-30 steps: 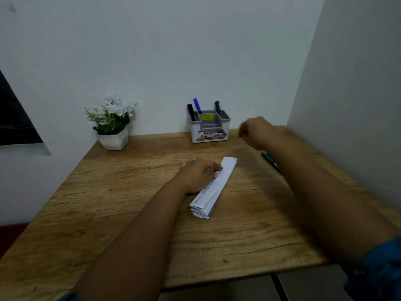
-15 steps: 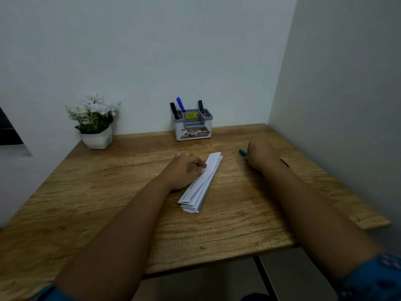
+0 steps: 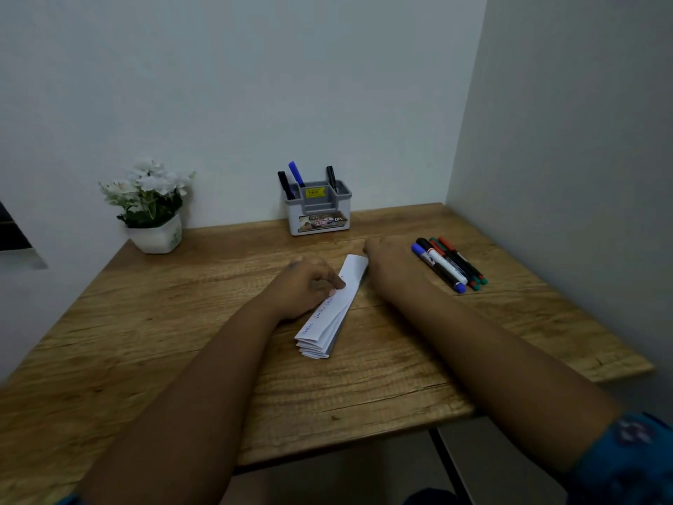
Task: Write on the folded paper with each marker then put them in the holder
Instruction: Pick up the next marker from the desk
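Left hand (image 3: 309, 286) fingers pin folded paper (image 3: 337, 304); right hand (image 3: 391, 266) fingers hidden, grip unclear.

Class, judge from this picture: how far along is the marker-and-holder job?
Done: three markers stand in the grey plastic holder, and the white folded paper carries handwriting. In hand: the left hand pins the paper; the right hand lies at its far end, whether holding a marker is hidden. Left: four loose markers lying on the wooden table.
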